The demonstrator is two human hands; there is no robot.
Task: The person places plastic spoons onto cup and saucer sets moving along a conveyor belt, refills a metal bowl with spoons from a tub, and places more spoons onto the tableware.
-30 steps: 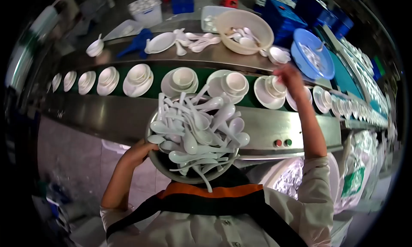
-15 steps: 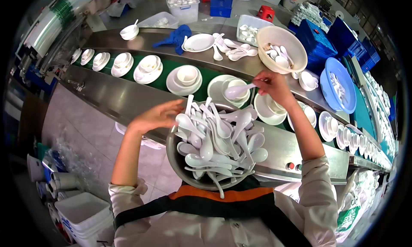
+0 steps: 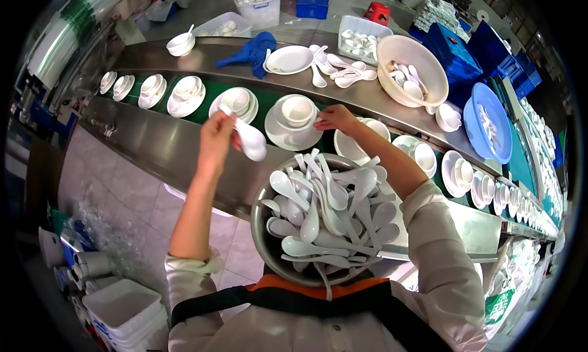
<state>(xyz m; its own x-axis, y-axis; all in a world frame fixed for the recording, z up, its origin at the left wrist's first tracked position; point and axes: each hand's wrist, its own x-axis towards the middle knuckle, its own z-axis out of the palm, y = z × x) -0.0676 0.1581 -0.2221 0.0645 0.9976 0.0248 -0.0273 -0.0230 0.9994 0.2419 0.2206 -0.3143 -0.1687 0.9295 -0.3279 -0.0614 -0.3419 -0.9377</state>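
My left hand (image 3: pixel 217 138) is closed around the handle of white spoons (image 3: pixel 252 142), apparently two nested together, held over the near steel ledge. My right hand (image 3: pixel 335 119) has its fingertips pinched at the edge of a white plate (image 3: pixel 286 136) that carries a white bowl (image 3: pixel 297 111); what is between the fingers, if anything, is hidden. In front of my body stands a steel basin (image 3: pixel 264 254) heaped with white spoons (image 3: pixel 331 211). Left of the plate, another bowl (image 3: pixel 236 100) sits on its own plate.
A green conveyor belt (image 3: pixel 260 122) carries a row of plates with bowls. Along the far ledge lie a blue cloth (image 3: pixel 252 53), an oval plate (image 3: pixel 289 60), loose spoons (image 3: pixel 348 70), a cream basin (image 3: pixel 422 55) and a blue basin (image 3: pixel 487 128). Stacked white tubs (image 3: pixel 125 309) stand on the floor at left.
My left hand has risen from the basin's edge and now holds spoons. My right hand, which held a spoon, has moved left and down to a plate set. The plate sets have shifted.
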